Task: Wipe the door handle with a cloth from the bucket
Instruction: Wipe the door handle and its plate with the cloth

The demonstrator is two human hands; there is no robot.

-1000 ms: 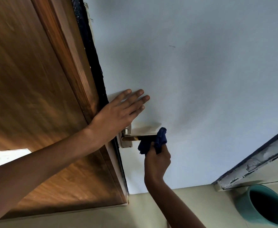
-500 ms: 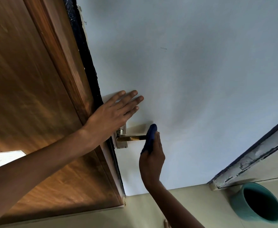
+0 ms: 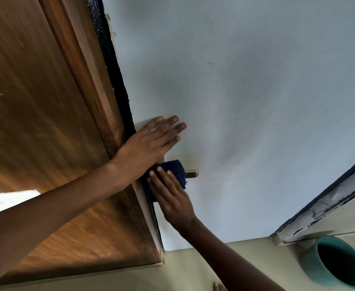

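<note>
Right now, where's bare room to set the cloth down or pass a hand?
Bare floor lies between the wooden panel and the bucket. The pale door right of the handle is free. Crowded at its base: left hand, cloth and right hand meet.

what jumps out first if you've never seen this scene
The two hands in the middle: the left hand lies flat on the pale blue door, and just below it the right hand presses a dark blue cloth over the brass door handle, whose tip pokes out to the right. Next, the brown wooden panel filling the left side and the teal bucket on the floor at lower right.
</note>
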